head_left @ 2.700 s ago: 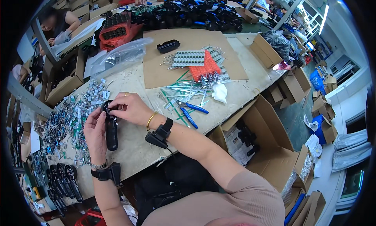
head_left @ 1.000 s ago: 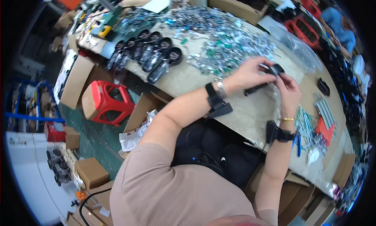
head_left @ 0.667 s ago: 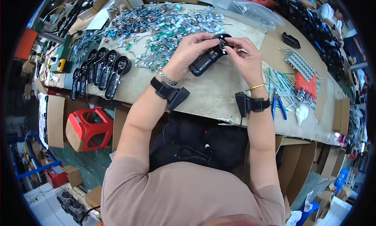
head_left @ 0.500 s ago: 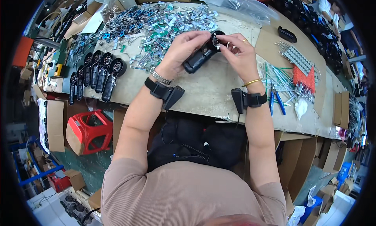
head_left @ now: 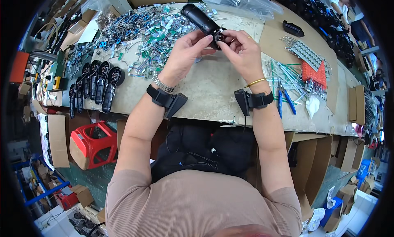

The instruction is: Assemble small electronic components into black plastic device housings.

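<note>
A black plastic housing (head_left: 199,18) with a long handle and a round head is held above the workbench. Its handle points away to the far left, and its head lies between my hands. My left hand (head_left: 184,52) is closed around the head end, thumb on top. My right hand (head_left: 243,52) pinches at the round head from the right; a small part inside the head is partly hidden by the fingers. Beyond them spreads a heap of small wired boards (head_left: 160,42) with white, green and blue bits. Several similar black housings (head_left: 109,89) lie in a row to the left.
Blue-handled pliers (head_left: 289,100) lie at the right beside white-green wires (head_left: 283,79) and a red foam-wrapped bundle (head_left: 314,75). A black shell piece (head_left: 293,28) sits on cardboard farther back. A clear plastic bag (head_left: 246,5) is at the far edge. Left below stands a red stool (head_left: 96,144).
The housing has been turned over end to end: its handle, which pointed toward me, now points away to the far left. Both hands have shifted with it and stay on the head.
</note>
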{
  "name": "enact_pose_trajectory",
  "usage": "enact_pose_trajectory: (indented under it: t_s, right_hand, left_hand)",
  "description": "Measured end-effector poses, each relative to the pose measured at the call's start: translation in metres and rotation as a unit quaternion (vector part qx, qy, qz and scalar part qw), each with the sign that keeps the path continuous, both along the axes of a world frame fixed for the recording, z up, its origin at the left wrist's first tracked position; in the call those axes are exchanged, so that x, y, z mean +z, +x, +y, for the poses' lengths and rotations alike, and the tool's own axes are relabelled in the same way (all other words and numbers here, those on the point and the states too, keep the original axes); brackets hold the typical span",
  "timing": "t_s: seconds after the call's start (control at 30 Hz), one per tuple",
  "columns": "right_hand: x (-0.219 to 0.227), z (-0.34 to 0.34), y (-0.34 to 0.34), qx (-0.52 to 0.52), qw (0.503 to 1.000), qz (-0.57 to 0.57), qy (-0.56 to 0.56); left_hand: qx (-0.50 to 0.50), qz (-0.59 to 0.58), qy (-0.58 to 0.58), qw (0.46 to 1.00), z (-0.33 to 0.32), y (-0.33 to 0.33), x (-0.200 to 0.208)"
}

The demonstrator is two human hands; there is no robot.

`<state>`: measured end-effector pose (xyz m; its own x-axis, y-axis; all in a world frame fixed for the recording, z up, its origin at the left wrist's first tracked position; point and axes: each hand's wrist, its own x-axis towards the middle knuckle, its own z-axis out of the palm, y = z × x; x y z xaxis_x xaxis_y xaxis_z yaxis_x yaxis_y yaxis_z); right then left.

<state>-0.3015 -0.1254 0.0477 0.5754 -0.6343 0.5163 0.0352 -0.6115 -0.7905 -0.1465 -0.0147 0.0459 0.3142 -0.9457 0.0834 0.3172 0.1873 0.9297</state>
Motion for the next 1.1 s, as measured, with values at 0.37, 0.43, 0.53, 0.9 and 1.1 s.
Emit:
enact_pose_trajectory:
  t_s: [0.37,0.43,0.53,0.9,1.1]
  right_hand:
    - [0.0013,0.0002,-0.0047,-0.014,0.994,0.077,-0.074]
    - [0.0001,0.0004,-0.0047,-0.003,0.994,0.08,-0.072]
    - [0.0002,0.001,-0.0051,0.001,0.994,0.085,-0.075]
    - [0.0014,0.0048,-0.0057,-0.033,0.986,0.101,-0.132]
    - [0.0003,0.0037,-0.0028,-0.044,0.988,0.049,-0.142]
  left_hand:
    - [0.024,-0.045,-0.003,0.999,-0.0013,-0.0012,-0.0041]
    - [0.026,-0.052,-0.002,0.998,-0.0016,-0.0003,-0.0065]
    - [0.036,-0.049,0.002,0.998,-0.0008,-0.0007,-0.0053]
    - [0.026,-0.093,0.001,0.995,-0.0003,-0.0033,-0.0017]
    - [0.03,-0.105,-0.01,0.994,0.0005,-0.0096,-0.0014]
